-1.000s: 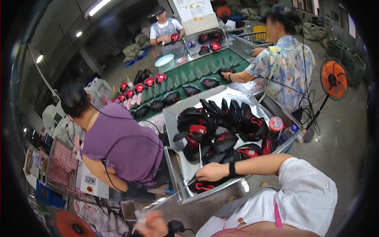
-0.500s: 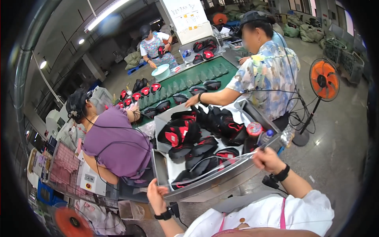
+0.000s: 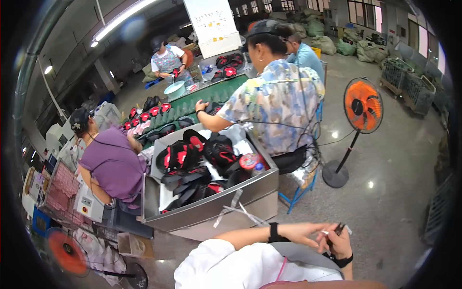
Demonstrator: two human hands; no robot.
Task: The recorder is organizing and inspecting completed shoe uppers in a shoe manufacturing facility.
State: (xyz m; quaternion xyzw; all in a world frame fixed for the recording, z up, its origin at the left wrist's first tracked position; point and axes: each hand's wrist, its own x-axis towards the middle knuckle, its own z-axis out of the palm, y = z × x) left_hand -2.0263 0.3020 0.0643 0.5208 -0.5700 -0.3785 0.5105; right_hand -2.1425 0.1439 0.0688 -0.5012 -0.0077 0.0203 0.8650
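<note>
Head view — left hand (image 3: pixel 301 232) spread, right hand (image 3: pixel 339 243) pinching thin dark tool (image 3: pixel 337 231) — white signboard (image 3: pixel 212 24) behind.

The left hand (image 3: pixel 301 232) and the right hand (image 3: pixel 339 242) meet low in the view, the fingers pinching a small dark tool (image 3: pixel 338 230). Up and left of the hands stands a metal bin (image 3: pixel 216 212) full of black and red shoe parts (image 3: pixel 197 164). An orange fan (image 3: pixel 362 105) stands above the hands.
</note>
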